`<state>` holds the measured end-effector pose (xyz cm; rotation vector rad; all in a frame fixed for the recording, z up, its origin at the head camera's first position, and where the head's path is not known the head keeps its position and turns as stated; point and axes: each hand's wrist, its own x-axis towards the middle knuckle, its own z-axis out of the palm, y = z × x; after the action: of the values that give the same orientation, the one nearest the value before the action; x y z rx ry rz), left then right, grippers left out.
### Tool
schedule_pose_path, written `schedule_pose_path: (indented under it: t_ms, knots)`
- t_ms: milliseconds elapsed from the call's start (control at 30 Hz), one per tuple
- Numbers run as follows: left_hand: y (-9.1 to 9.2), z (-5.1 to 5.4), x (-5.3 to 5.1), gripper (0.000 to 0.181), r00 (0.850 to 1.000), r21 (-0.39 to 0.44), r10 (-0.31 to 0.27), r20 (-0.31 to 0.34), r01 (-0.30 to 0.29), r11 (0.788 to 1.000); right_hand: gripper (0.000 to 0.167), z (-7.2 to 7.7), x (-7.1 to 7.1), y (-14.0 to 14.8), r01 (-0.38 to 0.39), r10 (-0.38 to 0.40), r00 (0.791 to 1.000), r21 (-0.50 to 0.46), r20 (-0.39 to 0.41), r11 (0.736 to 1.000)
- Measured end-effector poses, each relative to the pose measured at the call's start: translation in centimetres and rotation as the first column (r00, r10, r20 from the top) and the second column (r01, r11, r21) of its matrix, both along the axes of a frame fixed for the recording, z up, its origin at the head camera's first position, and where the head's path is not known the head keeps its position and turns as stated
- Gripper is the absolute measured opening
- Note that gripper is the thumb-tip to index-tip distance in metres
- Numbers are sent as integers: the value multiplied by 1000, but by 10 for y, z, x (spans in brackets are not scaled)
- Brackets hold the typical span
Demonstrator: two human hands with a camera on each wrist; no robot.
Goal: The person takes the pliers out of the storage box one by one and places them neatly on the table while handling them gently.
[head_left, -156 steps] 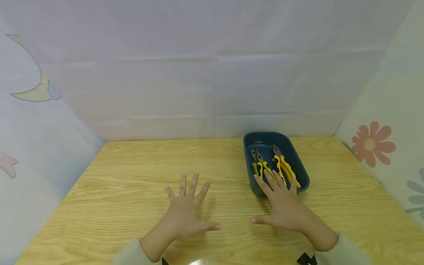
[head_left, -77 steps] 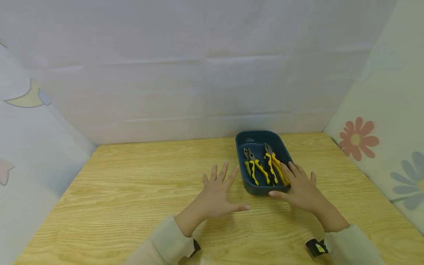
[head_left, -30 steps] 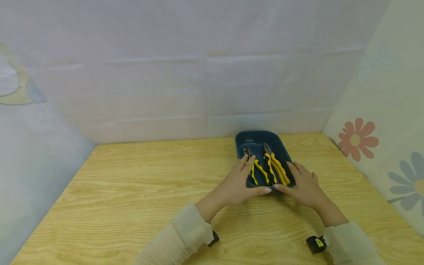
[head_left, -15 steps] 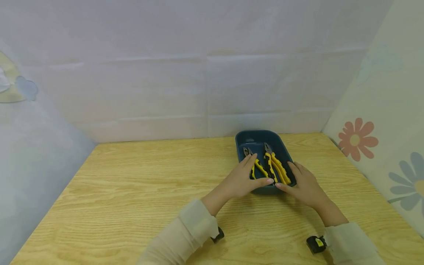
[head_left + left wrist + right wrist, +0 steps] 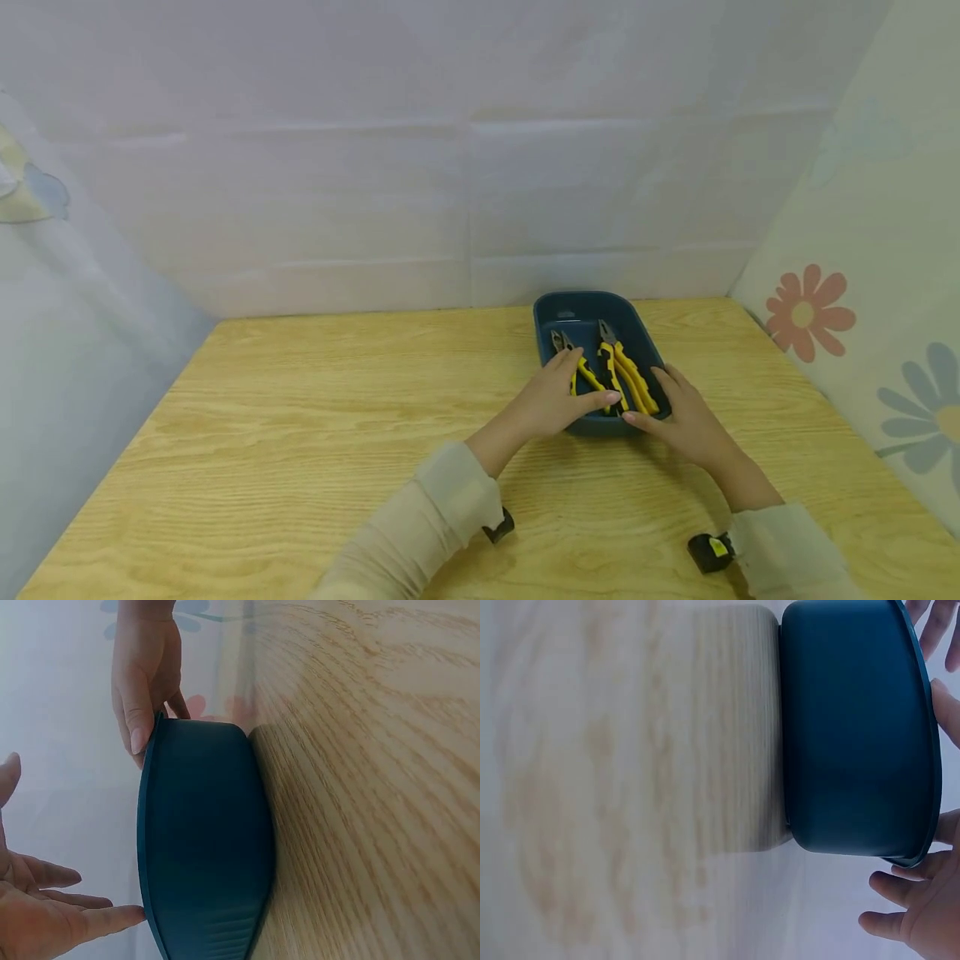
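Observed left hand (image 5: pixel 549 402) spread, touching side of blue bin (image 5: pixel 603 429) containing yellow-handled pliers (image 5: pixel 635 379). Noted right hand (image 5: pixel 690 423) likewise spread, touching opposite side. Found bin on counter (image 5: pixel 337 400).

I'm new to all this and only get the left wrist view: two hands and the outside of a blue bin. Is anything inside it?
Observer: Yes, the head view shows several pliers lying in the bin.
Visitor: Oh, tools! Whereabouts on the table is it?
Observer: By the far edge of the table, right of the middle in the head view.
Visitor: And are the tools all in plain sight there?
Observer: No, the left hand hides part of some.
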<state>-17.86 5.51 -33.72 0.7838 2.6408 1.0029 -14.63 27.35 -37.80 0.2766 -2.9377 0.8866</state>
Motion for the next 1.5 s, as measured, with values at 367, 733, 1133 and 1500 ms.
schedule_pose_path:
  t_ms: [367,733,1133,1500]
  knots:
    - [8,0,-6,87,1000,-48,18,2,-18,999,95,2,-2,-3,54,-53,997,-11,58,998]
    - [22,-4,-12,85,999,-145,30,12,-28,989,99,1,-1,-3,88,-85,992,-36,90,995]
    - [34,-7,-17,84,995,-155,84,60,-73,985,103,4,2,-4,112,-105,988,-58,110,992]
    - [42,-10,-23,82,993,-208,102,57,-88,974,104,5,2,-4,132,-124,985,-58,122,990]
